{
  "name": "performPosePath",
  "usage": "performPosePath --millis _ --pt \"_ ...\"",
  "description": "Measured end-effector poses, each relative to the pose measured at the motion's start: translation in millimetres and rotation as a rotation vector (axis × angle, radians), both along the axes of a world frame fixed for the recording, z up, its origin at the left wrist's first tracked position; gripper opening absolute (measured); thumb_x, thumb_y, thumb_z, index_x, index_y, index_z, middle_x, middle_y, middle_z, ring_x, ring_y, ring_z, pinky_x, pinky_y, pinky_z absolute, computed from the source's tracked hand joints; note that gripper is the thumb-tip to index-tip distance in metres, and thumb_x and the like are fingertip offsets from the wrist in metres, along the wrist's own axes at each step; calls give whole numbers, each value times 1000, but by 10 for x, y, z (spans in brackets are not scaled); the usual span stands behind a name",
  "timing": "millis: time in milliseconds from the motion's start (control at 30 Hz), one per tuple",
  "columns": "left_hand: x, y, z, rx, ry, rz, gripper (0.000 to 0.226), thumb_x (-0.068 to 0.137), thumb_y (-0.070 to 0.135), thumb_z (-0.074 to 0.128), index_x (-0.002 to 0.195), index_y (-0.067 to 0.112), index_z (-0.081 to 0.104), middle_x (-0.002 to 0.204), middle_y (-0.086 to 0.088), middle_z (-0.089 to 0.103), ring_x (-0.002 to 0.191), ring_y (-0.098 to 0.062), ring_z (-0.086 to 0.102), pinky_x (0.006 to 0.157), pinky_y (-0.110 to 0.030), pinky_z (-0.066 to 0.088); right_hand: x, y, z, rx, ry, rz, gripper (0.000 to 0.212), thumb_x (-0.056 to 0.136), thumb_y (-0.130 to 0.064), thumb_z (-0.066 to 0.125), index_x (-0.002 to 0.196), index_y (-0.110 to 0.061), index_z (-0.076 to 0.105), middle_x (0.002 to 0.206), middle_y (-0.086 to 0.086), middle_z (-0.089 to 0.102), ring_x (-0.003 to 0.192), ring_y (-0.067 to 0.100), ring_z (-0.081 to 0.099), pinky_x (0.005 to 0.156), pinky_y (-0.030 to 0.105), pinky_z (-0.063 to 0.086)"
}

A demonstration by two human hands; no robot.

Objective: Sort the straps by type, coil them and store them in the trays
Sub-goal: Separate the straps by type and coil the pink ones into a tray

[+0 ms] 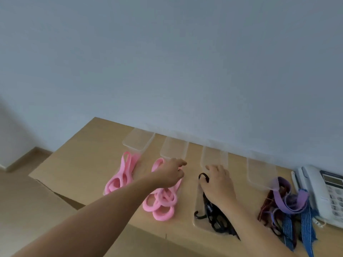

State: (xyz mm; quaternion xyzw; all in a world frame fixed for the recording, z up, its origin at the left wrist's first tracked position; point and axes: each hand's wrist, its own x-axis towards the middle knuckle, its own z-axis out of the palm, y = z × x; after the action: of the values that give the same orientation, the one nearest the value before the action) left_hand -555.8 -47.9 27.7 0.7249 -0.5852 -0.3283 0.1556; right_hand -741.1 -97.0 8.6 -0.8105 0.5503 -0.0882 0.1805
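Observation:
Several clear trays stand in a row by the wall: far-left tray (138, 140), second tray (174, 148), third tray (214, 157), right tray (261, 172). One pink strap pile (120, 175) lies before the far-left tray. My left hand (171, 172) reaches over a second pink strap pile (163, 203) and grips its top end, one finger stretched toward the second tray. My right hand (217, 184) rests on the black straps (213, 214) and pinches a black loop with the thumb, just in front of the third tray.
A tangle of purple, blue and maroon straps (289, 204) lies at the right, partly under the right tray. A white desk phone (323, 191) sits at the far right. The wooden table (78, 164) ends at the left, with floor below. A blue-grey wall runs close behind the trays.

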Motion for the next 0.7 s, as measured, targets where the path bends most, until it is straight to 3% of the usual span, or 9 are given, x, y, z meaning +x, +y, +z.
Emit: performPosePath --millis 233,300,367,467,567,700 --pt "1469 856 293 -66 -8 168 46 96 9 45 142 12 49 145 -7 49 129 -20 49 104 -28 36 1380 623 116 43 -91 162 36 97 -36 51 128 -19 57 127 0 54 116 19 51 99 33 43" --pt "1855 1078 311 -73 2 225 44 97 10 45 141 13 50 142 -7 50 125 -21 51 100 -28 39 1755 802 135 78 -132 178 26 95 -29 54 117 -18 61 118 0 57 105 19 56 88 31 44" --pt "2149 1253 290 -63 15 260 42 99 10 44 140 13 49 141 -6 51 125 -21 51 101 -30 41 2069 935 128 139 -169 171 13 93 -28 53 96 -20 64 97 -3 61 78 14 58 67 29 44" --pt "2379 1386 199 -26 40 263 41 99 10 44 140 13 49 140 -5 51 125 -21 51 105 -31 41 2347 1079 28 227 -137 129 19 92 -35 52 76 -24 52 71 -9 56 58 8 51 51 24 36" --pt "2428 1373 62 16 87 242 42 99 10 44 140 14 49 140 -4 51 124 -20 51 104 -31 42 2458 1175 -154 284 -82 126 16 90 -34 59 79 -25 52 71 -9 57 61 5 53 54 23 42" --pt "2404 1234 -83 57 122 213 43 98 11 45 141 15 48 141 -2 51 123 -19 52 101 -28 42 2523 1200 -331 381 -76 84 15 87 -30 61 98 -19 59 79 -2 67 70 18 67 64 34 58"
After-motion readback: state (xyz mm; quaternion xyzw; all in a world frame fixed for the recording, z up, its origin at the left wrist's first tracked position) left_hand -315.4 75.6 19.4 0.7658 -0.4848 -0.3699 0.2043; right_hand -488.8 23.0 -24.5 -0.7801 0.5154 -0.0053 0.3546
